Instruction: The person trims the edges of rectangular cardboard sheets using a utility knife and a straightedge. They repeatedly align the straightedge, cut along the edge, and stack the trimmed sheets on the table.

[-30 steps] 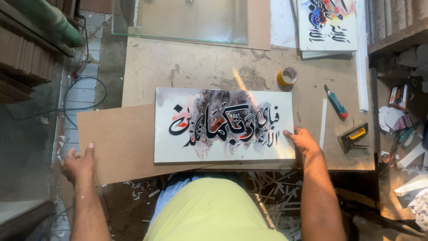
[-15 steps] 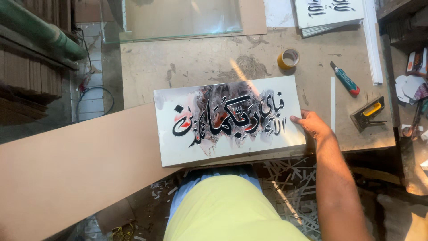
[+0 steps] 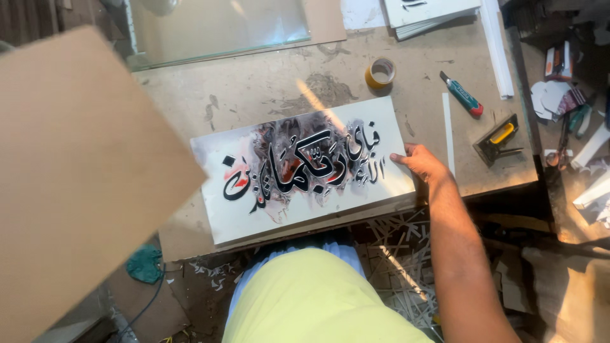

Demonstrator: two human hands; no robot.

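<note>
A long white panel (image 3: 305,171) painted with black calligraphy and red and grey smudges lies at the front of a dusty worktable (image 3: 267,89). My right hand (image 3: 419,162) grips the panel's right edge, thumb on top. A large plain brown board (image 3: 76,178) is raised at the left, close to the camera, tilted and covering that side of the view. My left hand is hidden, out of view behind or below this board. My yellow shirt fills the bottom centre.
On the table lie a tape roll (image 3: 380,72), a teal-handled utility knife (image 3: 462,94), a black and yellow tool (image 3: 499,136) and a thin white strip (image 3: 447,133). A glass sheet (image 3: 216,28) rests at the back. White offcuts (image 3: 394,254) litter the floor.
The brown board that lay under the panel has slid out to the left and risen toward the camera. My left hand has left the view. My right hand stays on the panel's edge.
</note>
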